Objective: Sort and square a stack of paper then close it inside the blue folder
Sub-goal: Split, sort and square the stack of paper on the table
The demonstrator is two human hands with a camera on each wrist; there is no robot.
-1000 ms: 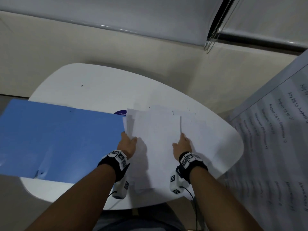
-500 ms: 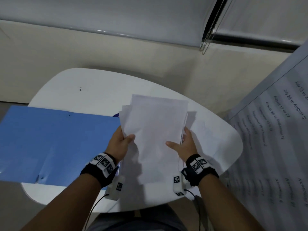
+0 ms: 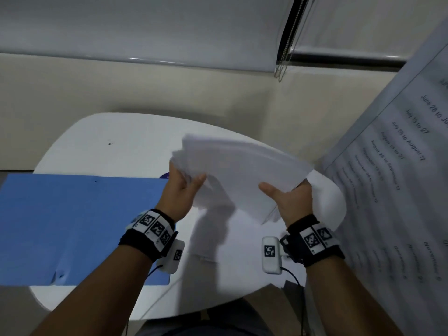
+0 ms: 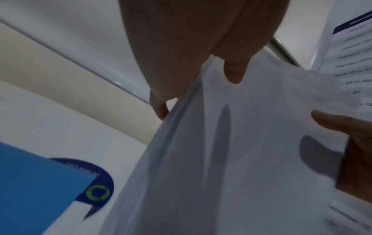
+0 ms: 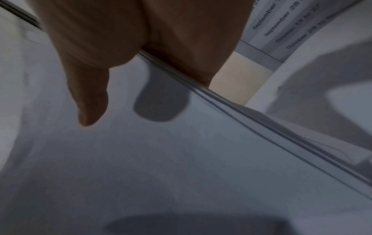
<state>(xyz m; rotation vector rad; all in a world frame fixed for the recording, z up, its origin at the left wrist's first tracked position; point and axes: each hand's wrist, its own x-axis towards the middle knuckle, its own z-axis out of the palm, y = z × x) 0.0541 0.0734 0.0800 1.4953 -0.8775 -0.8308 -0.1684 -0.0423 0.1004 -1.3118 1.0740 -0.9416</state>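
Printed schedule sheet (image 3: pixel 397 180), hanging off the table's right edge: rows of date ranges in dark type. Legible in the head view: "July 13 to 27", "August 13 to 27", and a row ending "to August 12". Lower rows blurred; "November" just made out near the bottom.

Same sheet in the right wrist view (image 5: pixel 281 23): "September", twice, then "October"; the numbers alongside are too smeared.

Round dark blue sticker (image 4: pixel 94 189) on the table, at the blue folder's (image 4: pixel 34 187) far right corner: green circular-arrows recycling sign; its white lettering unreadable.
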